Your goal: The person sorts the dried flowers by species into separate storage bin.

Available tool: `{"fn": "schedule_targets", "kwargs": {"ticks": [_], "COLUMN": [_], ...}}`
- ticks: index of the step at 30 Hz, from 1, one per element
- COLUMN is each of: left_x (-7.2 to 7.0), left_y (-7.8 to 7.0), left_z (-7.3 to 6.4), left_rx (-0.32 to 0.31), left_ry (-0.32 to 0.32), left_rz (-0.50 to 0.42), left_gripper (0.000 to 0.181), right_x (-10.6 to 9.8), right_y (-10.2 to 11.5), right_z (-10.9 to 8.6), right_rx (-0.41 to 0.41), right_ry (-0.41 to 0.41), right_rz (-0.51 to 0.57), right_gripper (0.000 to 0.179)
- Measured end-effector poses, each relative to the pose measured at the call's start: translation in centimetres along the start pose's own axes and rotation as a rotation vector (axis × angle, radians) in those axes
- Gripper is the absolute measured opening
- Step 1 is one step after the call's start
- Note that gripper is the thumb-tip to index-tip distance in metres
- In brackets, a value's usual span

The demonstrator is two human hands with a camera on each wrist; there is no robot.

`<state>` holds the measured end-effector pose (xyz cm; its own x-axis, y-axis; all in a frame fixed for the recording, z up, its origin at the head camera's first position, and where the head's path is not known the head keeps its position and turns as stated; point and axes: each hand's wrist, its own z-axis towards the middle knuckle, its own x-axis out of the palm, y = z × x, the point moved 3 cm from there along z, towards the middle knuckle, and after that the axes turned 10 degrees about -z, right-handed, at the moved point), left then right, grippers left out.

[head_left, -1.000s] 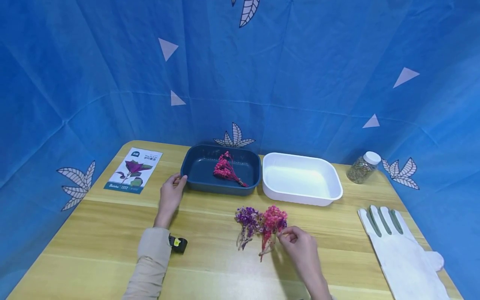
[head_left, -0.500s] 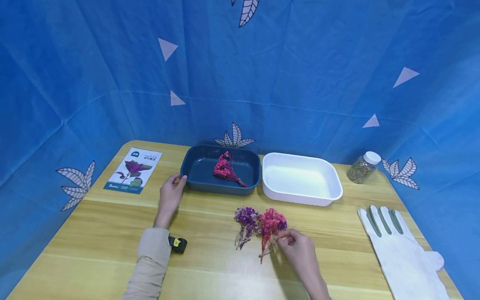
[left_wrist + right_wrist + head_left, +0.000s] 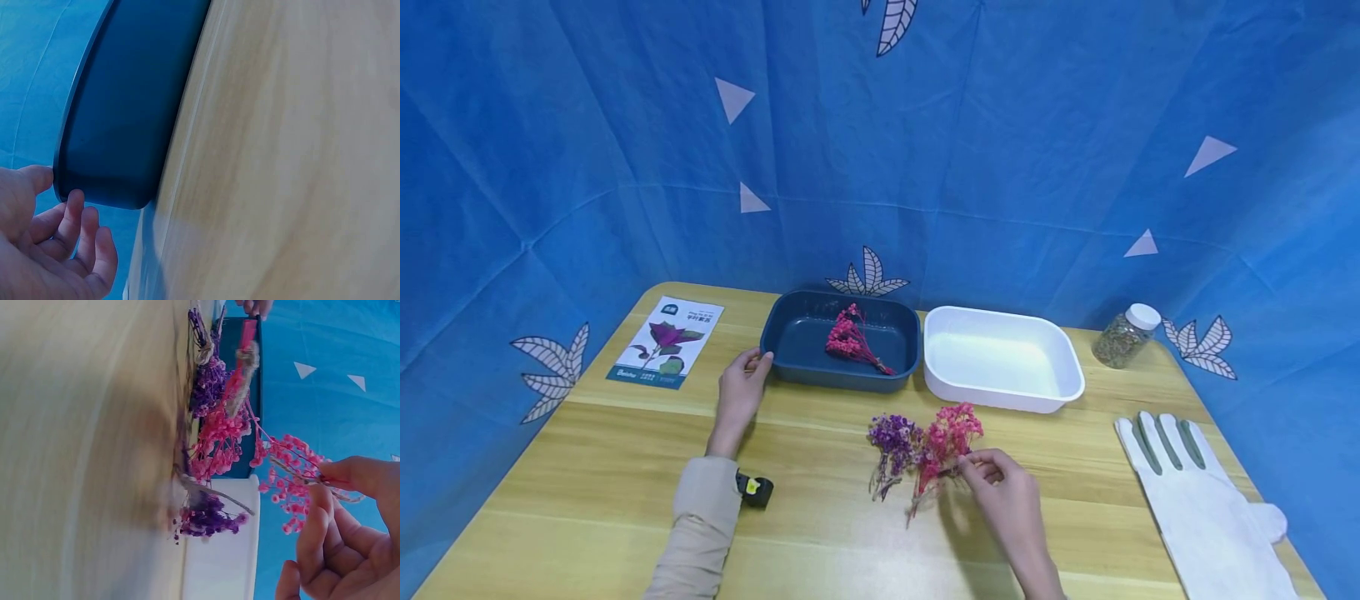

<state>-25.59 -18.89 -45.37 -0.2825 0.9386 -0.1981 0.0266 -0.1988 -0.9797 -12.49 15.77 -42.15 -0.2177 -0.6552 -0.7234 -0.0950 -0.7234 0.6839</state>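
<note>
At the left front corner of the dark blue tray, my left hand holds the rim, thumb at the edge and fingers curled against the outer wall. A pink dried-flower bunch lies inside this tray. My right hand pinches the thin stem of a pink dried-flower sprig between thumb and fingertips, with twine by the pinch. In the right wrist view the sprig stands apart from the tabletop. Below and beside it are another pink bunch and purple dried flowers, some tied with twine.
A white tray stands right of the dark one. Farther right are a lidded jar of dried bits and a white glove with green strips. A seed packet lies at the left, before a blue cloth backdrop.
My right hand has shifted slightly up and right, raising the pink sprig away from the flowers beneath. The left hand has stayed at the dark tray's corner.
</note>
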Motion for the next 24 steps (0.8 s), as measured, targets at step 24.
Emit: {"fn": "schedule_targets", "kwargs": {"ticks": [24], "left_x": [0.0], "left_y": [0.1], "left_z": [0.0], "left_rx": [-0.009], "left_ry": [0.006], "left_rz": [-0.016], "left_gripper": [0.049], "right_x": [-0.7], "right_y": [-0.5], "right_z": [0.1], "right_rx": [0.004], "right_ry": [-0.086], "right_rz": [0.012], "right_gripper": [0.016]}}
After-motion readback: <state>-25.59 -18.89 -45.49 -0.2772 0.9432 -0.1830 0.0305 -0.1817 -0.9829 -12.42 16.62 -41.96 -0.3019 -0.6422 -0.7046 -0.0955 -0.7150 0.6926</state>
